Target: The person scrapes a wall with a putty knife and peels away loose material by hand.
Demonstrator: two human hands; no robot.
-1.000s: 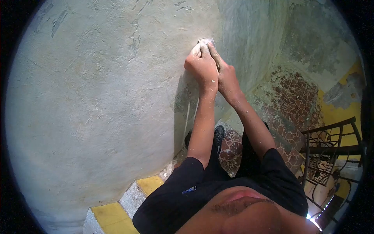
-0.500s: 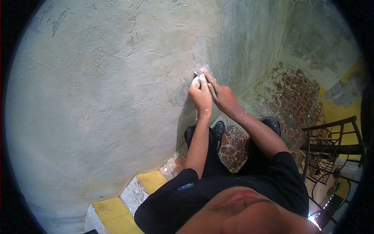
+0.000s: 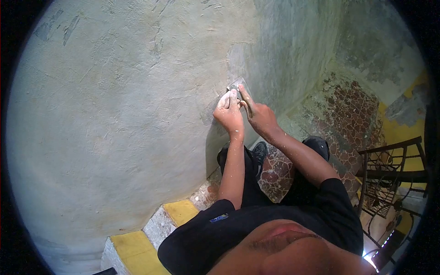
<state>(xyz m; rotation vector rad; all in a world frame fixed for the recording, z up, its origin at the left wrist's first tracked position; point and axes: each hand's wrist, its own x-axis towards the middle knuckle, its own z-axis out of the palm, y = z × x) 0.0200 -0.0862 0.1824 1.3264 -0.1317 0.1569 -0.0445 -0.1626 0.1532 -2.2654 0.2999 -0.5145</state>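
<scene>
Head view: I hold the scraper (image 3: 238, 85) flat against the wall (image 3: 114, 114) — my left hand (image 3: 228, 114) presses its blade, my right hand (image 3: 260, 117) is clamped on the handle. Step in hand: scraping. Next stroke needs firm, even pressure — the plaster is rough, chalky, flaking.

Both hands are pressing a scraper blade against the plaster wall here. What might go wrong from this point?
The left hand has fingertips right beside the scraper blade, so a slip may nick them. The right hand bears down too; the blade may gouge the wall. Loosened dust may fall on the tiled steps underfoot.
</scene>
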